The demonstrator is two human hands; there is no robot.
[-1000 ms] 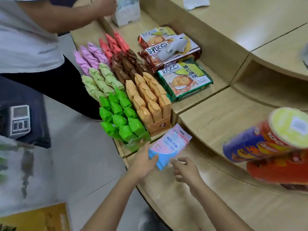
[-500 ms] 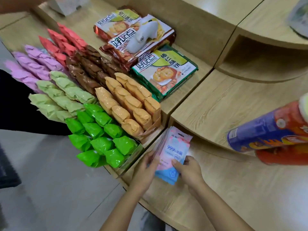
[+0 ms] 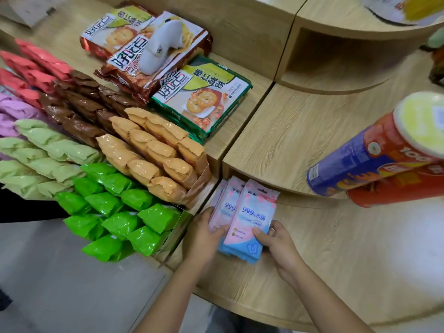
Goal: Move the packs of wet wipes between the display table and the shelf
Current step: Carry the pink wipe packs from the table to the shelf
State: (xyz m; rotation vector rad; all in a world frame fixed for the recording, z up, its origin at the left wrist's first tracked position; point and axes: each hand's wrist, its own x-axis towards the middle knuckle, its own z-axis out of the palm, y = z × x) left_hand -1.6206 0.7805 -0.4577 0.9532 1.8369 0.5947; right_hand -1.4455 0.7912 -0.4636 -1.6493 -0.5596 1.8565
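Left hand (image 3: 204,239) grips rear wipe packs (image 3: 224,205) | right hand (image 3: 276,246) pinches front pack (image 3: 252,217) | newly fanned

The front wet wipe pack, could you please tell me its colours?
The pack is pink, blue at the near end; head view.

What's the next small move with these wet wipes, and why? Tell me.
Probably square the stack: the wet wipe packs sit fanned, the front one offset right, with the left hand gripping the rear packs and the right hand pinching the front one.
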